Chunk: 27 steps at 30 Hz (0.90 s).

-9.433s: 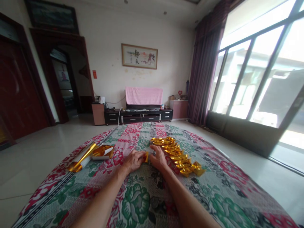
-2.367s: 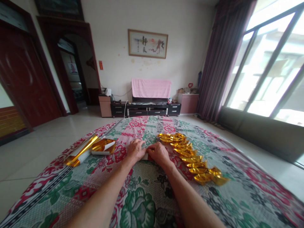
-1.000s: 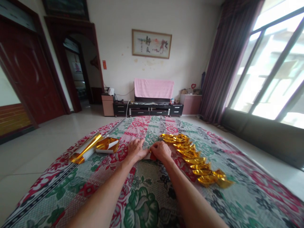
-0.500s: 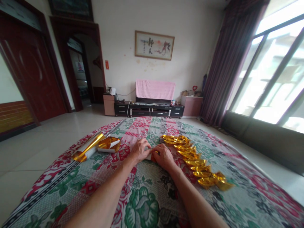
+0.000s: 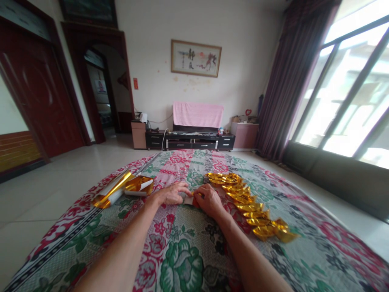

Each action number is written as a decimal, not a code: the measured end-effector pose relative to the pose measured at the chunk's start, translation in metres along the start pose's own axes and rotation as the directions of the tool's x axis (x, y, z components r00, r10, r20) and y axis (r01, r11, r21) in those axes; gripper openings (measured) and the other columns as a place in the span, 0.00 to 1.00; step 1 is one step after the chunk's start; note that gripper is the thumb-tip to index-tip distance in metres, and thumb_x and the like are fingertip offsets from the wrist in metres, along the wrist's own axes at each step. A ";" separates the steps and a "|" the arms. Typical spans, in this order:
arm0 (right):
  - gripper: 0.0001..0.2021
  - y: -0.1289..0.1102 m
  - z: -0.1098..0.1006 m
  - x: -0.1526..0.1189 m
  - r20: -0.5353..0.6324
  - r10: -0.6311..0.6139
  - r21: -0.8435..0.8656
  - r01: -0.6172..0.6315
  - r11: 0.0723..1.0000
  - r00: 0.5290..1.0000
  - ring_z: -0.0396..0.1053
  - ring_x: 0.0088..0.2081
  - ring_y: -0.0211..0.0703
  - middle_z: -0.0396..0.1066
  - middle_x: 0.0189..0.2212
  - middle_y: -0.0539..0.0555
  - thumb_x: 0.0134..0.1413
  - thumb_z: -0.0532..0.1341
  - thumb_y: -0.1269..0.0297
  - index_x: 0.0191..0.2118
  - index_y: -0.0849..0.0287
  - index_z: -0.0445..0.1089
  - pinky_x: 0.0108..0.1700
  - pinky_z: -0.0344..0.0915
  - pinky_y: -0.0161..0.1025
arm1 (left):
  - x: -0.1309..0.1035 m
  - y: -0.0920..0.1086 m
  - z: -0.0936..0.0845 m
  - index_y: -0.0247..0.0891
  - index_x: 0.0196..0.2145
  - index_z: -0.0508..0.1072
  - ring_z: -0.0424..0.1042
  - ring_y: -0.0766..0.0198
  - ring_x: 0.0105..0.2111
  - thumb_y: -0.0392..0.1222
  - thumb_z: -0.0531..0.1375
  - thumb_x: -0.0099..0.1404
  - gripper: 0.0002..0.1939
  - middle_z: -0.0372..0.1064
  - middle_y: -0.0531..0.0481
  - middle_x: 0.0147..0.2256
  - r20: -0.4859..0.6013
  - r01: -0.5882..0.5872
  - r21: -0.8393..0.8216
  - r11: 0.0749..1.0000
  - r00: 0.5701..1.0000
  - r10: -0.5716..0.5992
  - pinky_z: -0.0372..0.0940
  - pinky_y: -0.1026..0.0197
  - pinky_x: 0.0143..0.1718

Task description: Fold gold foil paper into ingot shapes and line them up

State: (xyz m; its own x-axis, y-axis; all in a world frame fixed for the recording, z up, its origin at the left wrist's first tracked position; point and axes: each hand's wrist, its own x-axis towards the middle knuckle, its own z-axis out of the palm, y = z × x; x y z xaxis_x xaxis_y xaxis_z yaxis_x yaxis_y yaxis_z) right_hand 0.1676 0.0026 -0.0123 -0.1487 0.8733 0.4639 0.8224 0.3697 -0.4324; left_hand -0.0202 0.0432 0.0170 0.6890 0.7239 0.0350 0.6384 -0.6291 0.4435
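Observation:
A small piece of gold foil paper (image 5: 189, 200), its white back showing, lies on the cloth between my hands. My right hand (image 5: 209, 199) is closed on its right part, thumb and fingers pinching it; the fingers hide much of that part. On the other side, my left hand (image 5: 174, 193) has its fingers stretched out and apart, their tips at the paper's upper left edge. To the right runs a row of folded gold foil ingots (image 5: 243, 197), several overlapping. Left of my hands lie a roll of gold foil paper (image 5: 117, 187) and a curled stack of gold foil sheets (image 5: 138, 185).
A flowered cloth (image 5: 182, 263) covers the round table under everything. Beyond it stand a low black TV cabinet (image 5: 182, 144) and a screen under a pink towel (image 5: 198, 114). A purple curtain (image 5: 282, 85) hangs by the window on the right.
My left hand has moved left, away from my right hand, and its fingers have spread, uncovering more of the paper's white side. My right hand stays nearly where it was.

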 end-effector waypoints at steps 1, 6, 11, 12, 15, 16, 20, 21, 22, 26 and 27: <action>0.09 0.000 0.001 0.000 -0.004 -0.010 0.001 0.010 1.000 1.000 0.64 0.38 0.39 0.70 0.34 0.53 0.50 0.55 0.67 0.31 0.55 0.74 0.41 0.58 0.32 | 0.000 0.000 0.001 0.46 0.44 0.72 0.53 0.58 0.57 0.32 0.55 0.49 0.23 0.53 0.52 0.57 0.003 -0.001 -0.004 1.000 1.000 0.001 0.48 0.58 0.58; 0.06 0.001 0.002 -0.001 -0.019 -0.044 0.012 0.044 0.999 0.999 0.64 0.37 0.40 0.69 0.32 0.53 0.46 0.59 0.66 0.29 0.55 0.73 0.41 0.59 0.34 | 0.000 -0.002 0.001 0.44 0.43 0.72 0.49 0.57 0.58 0.42 0.59 0.52 0.18 0.52 0.50 0.58 0.017 0.018 -0.056 0.998 1.000 -0.017 0.44 0.58 0.59; 0.05 0.002 0.001 -0.001 -0.019 -0.052 0.018 0.052 0.998 0.998 0.64 0.36 0.41 0.68 0.32 0.53 0.44 0.61 0.65 0.29 0.56 0.73 0.39 0.59 0.34 | 0.002 -0.006 0.005 0.44 0.40 0.74 0.51 0.59 0.58 0.43 0.58 0.54 0.14 0.54 0.52 0.57 -0.030 0.004 -0.063 0.998 1.000 -0.006 0.46 0.60 0.58; 0.05 0.002 0.001 -0.001 -0.018 -0.051 0.019 0.051 0.999 0.999 0.64 0.36 0.41 0.68 0.32 0.53 0.43 0.61 0.65 0.29 0.56 0.73 0.39 0.59 0.34 | 0.003 -0.008 0.006 0.44 0.40 0.74 0.51 0.59 0.57 0.41 0.57 0.54 0.14 0.54 0.53 0.57 -0.038 -0.006 -0.056 0.998 0.999 0.004 0.46 0.61 0.58; 0.05 0.002 0.001 -0.001 -0.017 -0.047 0.027 0.047 0.999 0.999 0.63 0.36 0.40 0.68 0.32 0.53 0.43 0.61 0.65 0.29 0.56 0.73 0.38 0.59 0.34 | 0.006 -0.013 0.009 0.45 0.40 0.74 0.53 0.60 0.57 0.34 0.56 0.53 0.17 0.56 0.54 0.56 -0.052 -0.039 -0.036 0.999 0.998 0.037 0.46 0.61 0.58; 0.05 0.002 0.001 -0.001 -0.017 -0.045 0.029 0.045 0.999 0.999 0.63 0.36 0.40 0.68 0.32 0.53 0.43 0.61 0.65 0.29 0.56 0.73 0.39 0.59 0.34 | 0.007 -0.014 0.010 0.44 0.39 0.74 0.54 0.61 0.56 0.33 0.55 0.52 0.17 0.57 0.54 0.55 -0.059 -0.045 -0.033 0.998 0.997 0.043 0.46 0.61 0.58; 0.05 0.001 0.001 -0.001 -0.010 -0.035 0.028 0.035 0.999 0.999 0.63 0.36 0.40 0.68 0.33 0.53 0.42 0.61 0.66 0.29 0.56 0.73 0.39 0.59 0.35 | 0.010 -0.015 0.013 0.41 0.37 0.76 0.57 0.61 0.54 0.31 0.54 0.51 0.17 0.59 0.52 0.54 -0.110 -0.055 -0.043 0.998 0.993 0.050 0.48 0.61 0.57; 0.05 0.000 0.001 -0.001 -0.008 -0.034 0.029 0.034 0.999 0.999 0.63 0.36 0.41 0.67 0.33 0.53 0.42 0.61 0.66 0.29 0.56 0.73 0.38 0.59 0.35 | 0.010 -0.014 0.014 0.41 0.36 0.76 0.57 0.61 0.54 0.30 0.54 0.51 0.17 0.59 0.51 0.54 -0.125 -0.054 -0.049 0.997 0.991 0.047 0.48 0.61 0.57; 0.05 0.000 0.001 -0.001 -0.006 -0.033 0.030 0.033 0.999 0.999 0.63 0.36 0.41 0.67 0.33 0.53 0.42 0.61 0.67 0.29 0.56 0.73 0.38 0.59 0.35 | 0.010 -0.012 0.014 0.41 0.36 0.76 0.58 0.61 0.53 0.31 0.54 0.52 0.16 0.60 0.51 0.53 -0.138 -0.053 -0.058 0.997 0.989 0.044 0.49 0.61 0.57; 0.05 0.001 0.001 -0.001 -0.007 -0.032 0.034 0.032 0.999 0.999 0.63 0.36 0.41 0.67 0.33 0.53 0.41 0.61 0.66 0.29 0.56 0.73 0.38 0.59 0.35 | 0.006 -0.008 0.010 0.41 0.37 0.76 0.58 0.62 0.54 0.34 0.57 0.52 0.14 0.61 0.51 0.53 -0.127 -0.054 -0.110 0.992 0.991 0.039 0.50 0.62 0.56; 0.05 0.002 0.001 -0.001 -0.009 -0.034 0.035 0.034 0.999 0.999 0.63 0.36 0.41 0.67 0.33 0.53 0.42 0.61 0.65 0.29 0.55 0.73 0.38 0.59 0.35 | 0.005 -0.008 0.008 0.42 0.37 0.76 0.57 0.62 0.54 0.35 0.58 0.51 0.14 0.60 0.51 0.54 -0.111 -0.052 -0.122 0.991 0.993 0.038 0.49 0.62 0.56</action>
State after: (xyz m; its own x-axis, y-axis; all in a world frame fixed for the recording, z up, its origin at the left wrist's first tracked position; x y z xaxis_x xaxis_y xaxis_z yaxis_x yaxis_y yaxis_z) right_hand 0.1683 0.0026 -0.0146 -0.1718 0.8573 0.4853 0.7973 0.4104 -0.4427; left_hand -0.0193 0.0494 0.0060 0.6708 0.7261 0.1508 0.5553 -0.6265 0.5469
